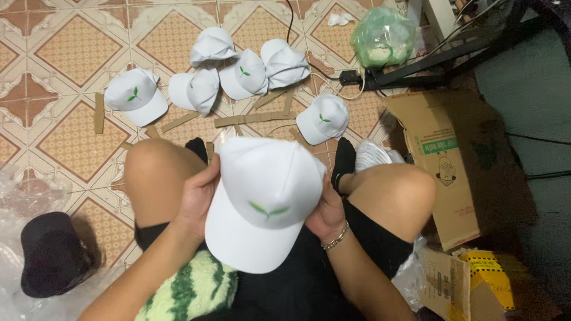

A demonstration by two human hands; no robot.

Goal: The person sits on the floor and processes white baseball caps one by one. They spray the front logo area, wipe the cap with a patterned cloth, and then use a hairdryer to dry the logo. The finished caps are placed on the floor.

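White cap (264,202) between my knees, my left hand (199,196) clasping it at nine o'clock, my right hand (327,211) gripping at three o'clock

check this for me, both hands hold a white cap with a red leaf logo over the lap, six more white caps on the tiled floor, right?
Not quite: the head view shows the leaf logo is green, not red. Otherwise right: the left hand and right hand hold the white cap, and six more white caps lie on the tiled floor.
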